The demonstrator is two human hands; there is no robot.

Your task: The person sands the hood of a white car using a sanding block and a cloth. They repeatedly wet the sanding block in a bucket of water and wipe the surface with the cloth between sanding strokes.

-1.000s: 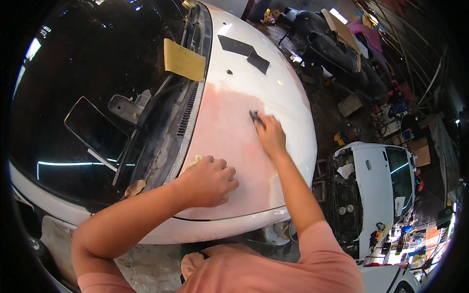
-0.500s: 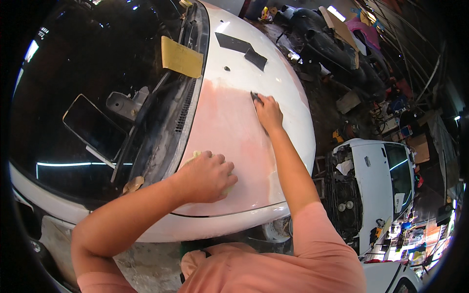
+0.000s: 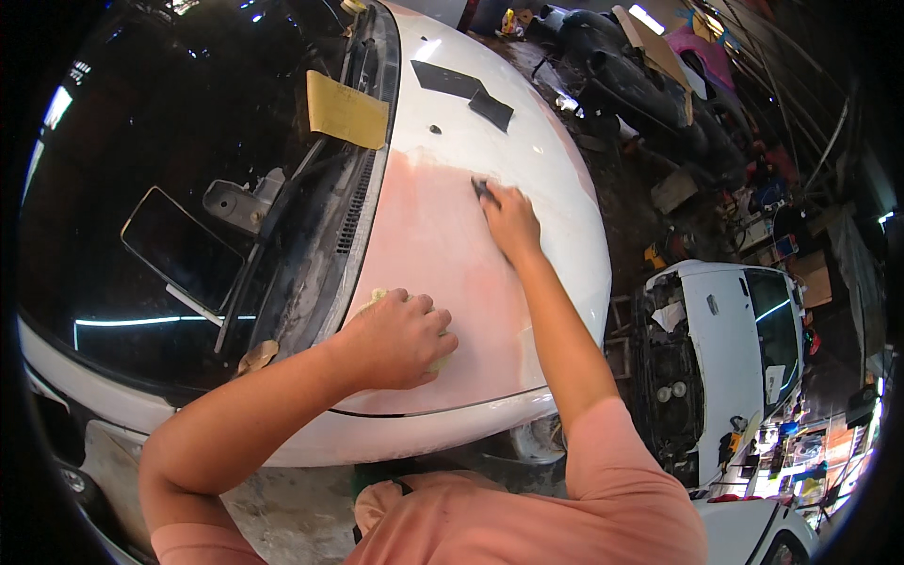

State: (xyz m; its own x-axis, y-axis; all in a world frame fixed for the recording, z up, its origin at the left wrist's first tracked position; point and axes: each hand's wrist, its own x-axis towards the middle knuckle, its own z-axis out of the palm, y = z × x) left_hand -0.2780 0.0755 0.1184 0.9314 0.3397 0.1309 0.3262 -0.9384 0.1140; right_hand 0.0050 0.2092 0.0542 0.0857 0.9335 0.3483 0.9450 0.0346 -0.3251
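A white car hood (image 3: 560,268) spreads below me, with a wide dull pink patch (image 3: 443,235) on its near half. My right hand (image 3: 513,224) is closed on a small dark piece of sandpaper (image 3: 483,191), pressed to the patch's far edge. Closer to me, my left hand (image 3: 403,337) is closed around a pale yellow sponge or cloth (image 3: 375,298), resting on the patch; most of it is hidden under the fingers. Two dark sheets of sandpaper (image 3: 447,79) lie overlapping on the white paint beyond my right hand.
A yellow sheet (image 3: 348,110) lies across the hood's rear edge. A phone (image 3: 182,248) and a grey metal part (image 3: 243,201) rest on the windshield. Another white car (image 3: 720,348) stands at the right, and dark car parts (image 3: 621,85) are piled at the far right.
My right hand has slid slightly to the left with the sandpaper along the patch's far edge. My left hand has stayed in nearly the same place.
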